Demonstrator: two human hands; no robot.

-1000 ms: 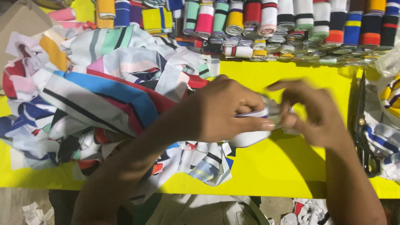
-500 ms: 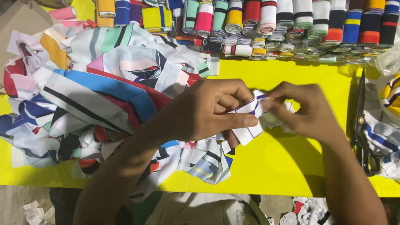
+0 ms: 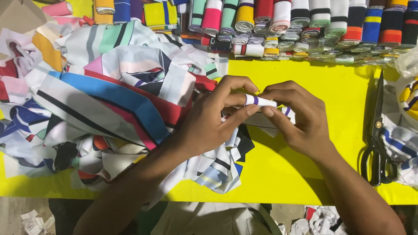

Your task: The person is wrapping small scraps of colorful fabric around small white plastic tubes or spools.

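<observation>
Fabric strip rolled between both hands over the yellow worktop

Fabric strip (image 3: pixel 260 101), white with a purple stripe, sat at the middle of the scene, pinched from both sides just above the yellow worktop (image 3: pixel 322 87). The left hand (image 3: pixel 213 119) came in from the near left, its fingers (image 3: pixel 237 114) closed on the left end of the strip, thumb under and forefinger over. The right hand (image 3: pixel 300 117) met it from the right, its fingers (image 3: pixel 273 93) curled tightly on the other end, so the two hands touched over the small roll. A loose tail of the same cloth hung below the hands and lay on the worktop.

To the left, a big heap of striped fabric scraps (image 3: pixel 100 104) in blue, red, white, black and mint covered much of the worktop, and the left forearm lay across its near edge. Along the far edge stood a row of finished fabric rolls (image 3: pixel 305 21), banded in many colours and packed side by side, with smaller rolls stacked in front of them. Black-handled scissors (image 3: pixel 378 139) lay on the worktop to the right, well apart from the hands, blades pointing far. More striped cloth (image 3: pixel 405 135) lay at the right edge, just beside the scissors. Paper-like scraps (image 3: pixel 32 219) lay on the floor at the near left.
</observation>
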